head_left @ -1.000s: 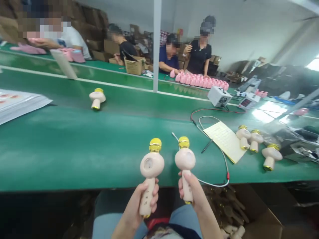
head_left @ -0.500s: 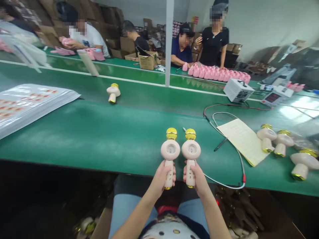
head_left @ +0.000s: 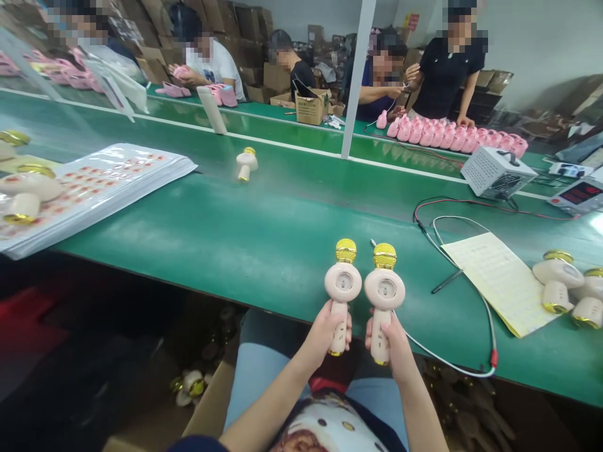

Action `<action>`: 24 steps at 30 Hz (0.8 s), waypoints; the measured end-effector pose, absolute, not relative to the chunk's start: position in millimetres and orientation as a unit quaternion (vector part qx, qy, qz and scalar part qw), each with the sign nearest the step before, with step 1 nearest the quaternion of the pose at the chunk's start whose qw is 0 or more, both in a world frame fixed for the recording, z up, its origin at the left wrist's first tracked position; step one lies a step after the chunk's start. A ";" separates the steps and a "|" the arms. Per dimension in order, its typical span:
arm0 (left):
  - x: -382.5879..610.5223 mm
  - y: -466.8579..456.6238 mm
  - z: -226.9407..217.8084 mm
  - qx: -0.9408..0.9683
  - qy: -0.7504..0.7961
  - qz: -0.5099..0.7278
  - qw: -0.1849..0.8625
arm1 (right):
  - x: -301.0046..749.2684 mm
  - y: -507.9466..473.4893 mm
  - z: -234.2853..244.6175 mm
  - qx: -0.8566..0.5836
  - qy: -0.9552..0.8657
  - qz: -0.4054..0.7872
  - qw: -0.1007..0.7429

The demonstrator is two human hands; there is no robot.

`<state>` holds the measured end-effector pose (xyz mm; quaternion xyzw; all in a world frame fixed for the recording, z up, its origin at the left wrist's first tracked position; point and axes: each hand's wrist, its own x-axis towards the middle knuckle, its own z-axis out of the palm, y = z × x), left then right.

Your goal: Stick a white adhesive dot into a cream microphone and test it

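At the near edge of the green surface [head_left: 226, 238], my left hand [head_left: 328, 331] is wrapped around the handle of a toy microphone [head_left: 343, 284] and my right hand [head_left: 390, 344] around a second microphone [head_left: 384, 290]. Both stand upright, gold heads up, round faces turned toward me and nearly touching side by side; I judge the hold lets the two fronts be compared at a glance. They hover just over the edge of the surface, above my lap. To the right a white cable [head_left: 452, 367] loops past a lined sheet of paper [head_left: 499, 282], near a cluster of spare microphones [head_left: 558, 282]. A lone microphone [head_left: 245, 164] lies farther out, sticker sheets [head_left: 108, 182] at left. Across the line, other people work beside a row of pink toys [head_left: 447, 133].
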<state>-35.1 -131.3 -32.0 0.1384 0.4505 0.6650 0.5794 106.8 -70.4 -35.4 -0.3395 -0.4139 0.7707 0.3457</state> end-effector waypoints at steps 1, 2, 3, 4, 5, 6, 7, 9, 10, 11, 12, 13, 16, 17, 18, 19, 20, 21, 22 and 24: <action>-35.3 -131.6 -29.0 0.131 0.446 0.666 0.583 | 107.1 -72.4 -32.6 -0.345 -0.404 0.774 0.345; -35.5 -132.4 -24.9 0.124 0.443 0.665 0.588 | 107.7 -75.0 -28.5 -0.347 -0.389 0.781 0.344; -35.9 -133.8 -19.7 0.115 0.436 0.664 0.597 | 108.7 -78.3 -22.9 -0.341 -0.370 0.795 0.338; -36.2 -135.8 -13.4 0.105 0.420 0.663 0.611 | 110.0 -82.2 -15.8 -0.327 -0.349 0.814 0.332; -36.6 -138.4 -6.2 0.094 0.395 0.662 0.630 | 111.5 -86.4 -7.3 -0.304 -0.326 0.834 0.326; -37.0 -141.3 1.6 0.084 0.360 0.662 0.652 | 113.0 -90.8 2.2 -0.275 -0.305 0.853 0.321; -37.2 -144.5 9.6 0.075 0.318 0.663 0.673 | 114.3 -95.2 12.3 -0.245 -0.286 0.870 0.319; -37.0 -151.1 24.5 0.066 0.232 0.667 0.705 | 115.8 -103.3 31.7 -0.187 -0.256 0.894 0.318; -36.5 -154.2 30.5 0.067 0.198 0.669 0.713 | 116.1 -106.9 39.8 -0.162 -0.244 0.902 0.316; -35.6 -157.2 35.0 0.070 0.169 0.670 0.720 | 116.2 -110.4 46.3 -0.137 -0.235 0.910 0.313; -34.5 -159.9 38.1 0.072 0.140 0.669 0.727 | 116.3 -113.5 50.9 -0.117 -0.225 0.916 0.311; -33.0 -162.4 39.5 0.074 0.111 0.666 0.734 | 116.5 -116.5 53.7 -0.097 -0.216 0.921 0.311; -26.9 -168.6 36.8 0.077 0.021 0.653 0.753 | 119.0 -123.1 53.5 -0.059 -0.196 0.929 0.310; -24.5 -170.2 34.6 0.077 -0.003 0.650 0.756 | 120.6 -124.5 51.9 -0.055 -0.193 0.932 0.302; -22.0 -171.7 32.4 0.078 -0.021 0.647 0.758 | 122.5 -125.4 50.2 -0.055 -0.192 0.936 0.290; -19.5 -173.0 30.3 0.078 -0.034 0.644 0.760 | 124.4 -126.1 48.7 -0.059 -0.193 0.940 0.277; -17.3 -174.2 28.5 0.078 -0.043 0.641 0.762 | 126.4 -126.6 47.5 -0.066 -0.195 0.942 0.266; -15.4 -175.3 27.1 0.076 -0.046 0.639 0.764 | 128.2 -127.0 46.9 -0.071 -0.198 0.943 0.257; -13.9 -176.4 26.0 0.074 -0.047 0.637 0.766 | 129.7 -127.7 46.7 -0.075 -0.199 0.944 0.251; -12.1 -178.4 25.5 0.067 -0.045 0.634 0.769 | 131.6 -129.5 47.9 -0.078 -0.196 0.945 0.250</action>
